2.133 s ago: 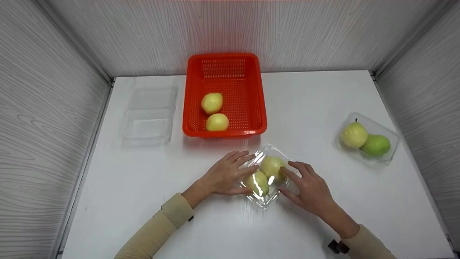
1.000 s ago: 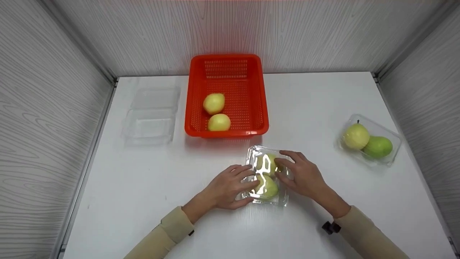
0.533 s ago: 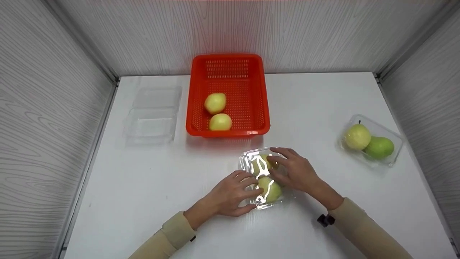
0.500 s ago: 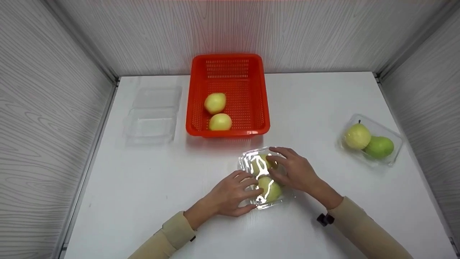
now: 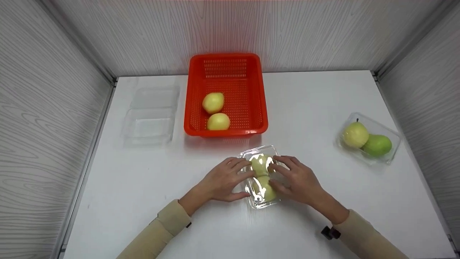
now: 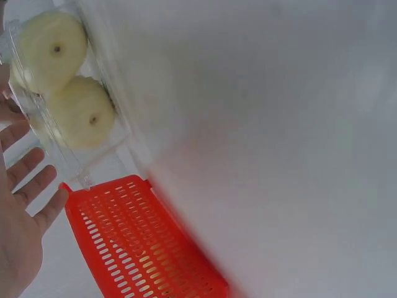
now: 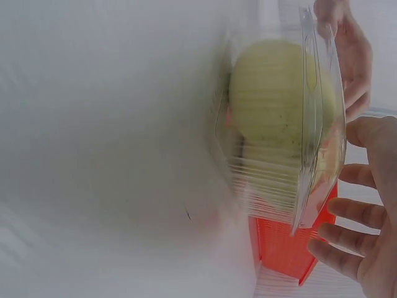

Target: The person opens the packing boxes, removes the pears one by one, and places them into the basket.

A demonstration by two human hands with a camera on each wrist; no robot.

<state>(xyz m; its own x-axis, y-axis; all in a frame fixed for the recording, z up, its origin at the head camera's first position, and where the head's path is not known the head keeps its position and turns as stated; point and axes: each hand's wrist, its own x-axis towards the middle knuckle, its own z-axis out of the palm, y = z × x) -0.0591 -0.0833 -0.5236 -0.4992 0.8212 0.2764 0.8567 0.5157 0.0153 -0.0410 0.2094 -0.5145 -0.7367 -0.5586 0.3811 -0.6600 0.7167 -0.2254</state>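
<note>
A lidded clear plastic clamshell box (image 5: 261,207) lies on the white table between my hands, tilted slightly in the head view. Two pale yellow pears (image 7: 273,93) sit inside it, end to end, with glare over the lid. My left hand (image 5: 223,180) is at the box's left side, fingers spread and fairly straight, tips over the lid's edge. On the right side, my right hand (image 5: 301,182) has its relaxed fingers at the lid. In the right wrist view, the lid rim (image 7: 308,124) shows close to the right fingers (image 7: 350,211).
A red plastic basket (image 5: 248,132) behind the box holds two yellow pears (image 5: 213,103). To the left stands an opened clear clamshell box (image 5: 149,126). At the far right, another clear box (image 5: 390,158) holds a yellow pear (image 5: 355,135) and a green pear (image 5: 377,145).
The box has turned from a diamond angle to nearly upright in the head view. Lately my left hand has slid up along its side, and my right hand has drawn back slightly toward its right edge.
</note>
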